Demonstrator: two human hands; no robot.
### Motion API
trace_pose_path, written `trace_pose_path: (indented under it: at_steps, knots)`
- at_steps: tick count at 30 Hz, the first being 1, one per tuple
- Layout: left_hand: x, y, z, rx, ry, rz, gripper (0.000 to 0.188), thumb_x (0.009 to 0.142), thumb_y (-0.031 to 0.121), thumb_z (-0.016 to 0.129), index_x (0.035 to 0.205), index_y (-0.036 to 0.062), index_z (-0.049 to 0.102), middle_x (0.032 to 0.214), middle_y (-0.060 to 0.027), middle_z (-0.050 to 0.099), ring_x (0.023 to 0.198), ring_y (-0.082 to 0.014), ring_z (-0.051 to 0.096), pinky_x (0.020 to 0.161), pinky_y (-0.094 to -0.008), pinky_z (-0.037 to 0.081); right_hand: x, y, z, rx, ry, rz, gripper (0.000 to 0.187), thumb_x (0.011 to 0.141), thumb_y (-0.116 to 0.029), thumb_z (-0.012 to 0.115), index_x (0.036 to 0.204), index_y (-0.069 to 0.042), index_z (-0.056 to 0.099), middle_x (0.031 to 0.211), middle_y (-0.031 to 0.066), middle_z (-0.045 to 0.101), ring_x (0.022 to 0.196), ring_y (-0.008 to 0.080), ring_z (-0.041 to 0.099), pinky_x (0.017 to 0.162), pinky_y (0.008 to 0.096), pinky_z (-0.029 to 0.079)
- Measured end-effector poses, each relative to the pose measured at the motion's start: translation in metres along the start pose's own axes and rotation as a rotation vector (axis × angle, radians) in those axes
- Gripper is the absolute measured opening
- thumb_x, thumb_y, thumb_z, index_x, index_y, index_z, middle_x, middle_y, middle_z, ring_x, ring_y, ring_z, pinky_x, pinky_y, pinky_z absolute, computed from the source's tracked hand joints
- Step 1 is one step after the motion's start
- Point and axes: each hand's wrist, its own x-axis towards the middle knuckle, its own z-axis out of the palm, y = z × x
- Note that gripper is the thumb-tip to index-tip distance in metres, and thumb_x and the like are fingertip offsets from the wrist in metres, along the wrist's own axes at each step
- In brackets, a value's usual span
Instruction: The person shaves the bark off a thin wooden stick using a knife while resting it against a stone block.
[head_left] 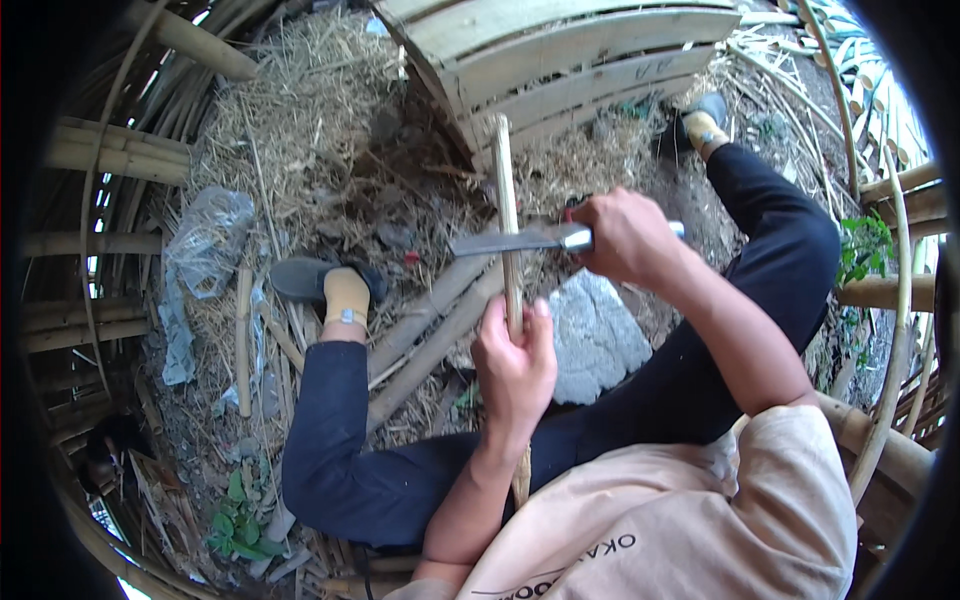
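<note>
My left hand (515,365) is closed around a pale split stick (504,180), bamboo or wood, which stands nearly upright in front of me. What looks like its lower end shows beside my left wrist. In my right hand (625,235) is a knife (478,244) with a broad grey blade and a shiny metal collar; the pale end of its handle sticks out past my fist. The blade points left and crosses the stick a little above my left fingers. From this angle I cannot tell how deep the edge sits. Something small and red shows by my right fingers.
A grey stone block (597,335) lies between my legs, just right of my left hand. Bamboo poles (425,318) rest on the straw-strewn ground. Ahead stands a slatted wooden crate (590,75). A clear plastic bag (210,240) lies at left, with bamboo walls (125,155) on both sides.
</note>
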Motion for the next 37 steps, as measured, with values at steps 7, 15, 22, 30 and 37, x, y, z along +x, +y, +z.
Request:
trace_pose_path:
  at_steps: [7,15,22,30,37]
  knots:
    - [-0.001,0.001,0.005,0.147,0.037,0.011,0.025,0.094,0.022,0.067,0.087,-0.0001,0.055,0.056,-0.0085,0.057,0.050,-0.0220,0.063,0.046,-0.0360,0.044,0.015,0.013,0.017,-0.026,0.061,-0.021,0.012,0.065,-0.015,0.069,0.074,-0.007,0.069,0.067,0.0176,0.067,0.066,0.0370,0.069,0.062,0.0458,0.057]
    - [-0.007,-0.005,0.009,-0.031,-0.056,-0.071,0.024,0.098,0.019,0.063,0.084,0.0027,0.052,0.061,0.0029,0.047,0.052,-0.0034,0.042,0.046,-0.0262,0.032,0.045,0.063,0.007,-0.130,0.331,0.076,0.013,0.074,-0.014,0.066,0.085,-0.008,0.072,0.074,0.0176,0.069,0.072,0.0373,0.068,0.070,0.0455,0.056]
    - [0.008,-0.014,0.000,-0.252,-0.116,-0.175,0.024,0.099,0.018,0.062,0.083,0.0019,0.054,0.061,0.0031,0.048,0.053,-0.0032,0.041,0.047,-0.0256,0.032,0.021,0.028,0.005,-0.036,0.156,-0.004,0.017,0.067,-0.019,0.071,0.080,-0.009,0.070,0.070,0.0154,0.068,0.071,0.0350,0.070,0.069,0.0462,0.056]
    - [0.011,-0.010,-0.005,-0.091,-0.057,-0.118,0.025,0.098,0.019,0.063,0.084,0.0000,0.054,0.061,-0.0011,0.052,0.052,-0.0073,0.046,0.047,-0.0299,0.036,0.014,0.010,0.016,-0.039,0.082,-0.059,0.014,0.062,-0.016,0.072,0.075,-0.010,0.069,0.066,0.0135,0.066,0.068,0.0353,0.068,0.065,0.0456,0.054]
    - [0.004,-0.002,-0.004,0.113,0.010,-0.015,0.025,0.096,0.017,0.065,0.084,-0.0008,0.052,0.058,-0.0082,0.057,0.048,-0.0139,0.059,0.045,-0.0322,0.044,0.031,0.016,0.029,-0.017,0.134,-0.048,0.013,0.064,-0.012,0.067,0.075,-0.007,0.073,0.067,0.0194,0.067,0.065,0.0385,0.069,0.065,0.0456,0.057]
